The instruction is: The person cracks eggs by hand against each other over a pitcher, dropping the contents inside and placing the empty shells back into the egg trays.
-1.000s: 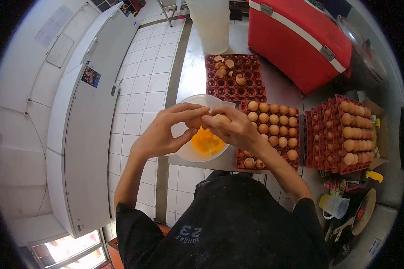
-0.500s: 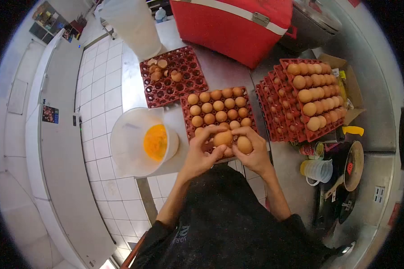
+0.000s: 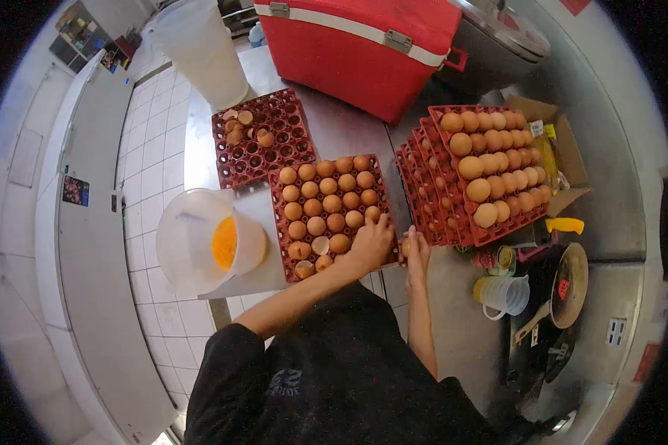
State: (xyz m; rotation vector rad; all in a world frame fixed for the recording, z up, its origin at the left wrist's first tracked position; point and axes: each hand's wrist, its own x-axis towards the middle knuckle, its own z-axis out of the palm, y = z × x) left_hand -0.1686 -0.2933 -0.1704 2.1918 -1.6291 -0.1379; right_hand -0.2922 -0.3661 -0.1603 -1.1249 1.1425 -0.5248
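Note:
The near egg tray is dark red and holds rows of brown eggs. Cracked, opened shells, such as one half shell, sit in its front rows. My left hand reaches across to the tray's right side, its fingers curled round a brown egg that they partly cover. Just beyond the tray's right edge, my right hand is closed on another egg. To the left stands a translucent pitcher with beaten-looking orange egg inside.
Behind lies a second tray with broken shells. Stacked full trays stand to the right, beside a cardboard box. A red cooler and a tall container are at the back. A measuring jug and frying pan lie right.
My hands have parted from above the tray's front. The left now reaches to the tray's right side; the right holds its egg past the edge. The view has shifted, moving the scene left.

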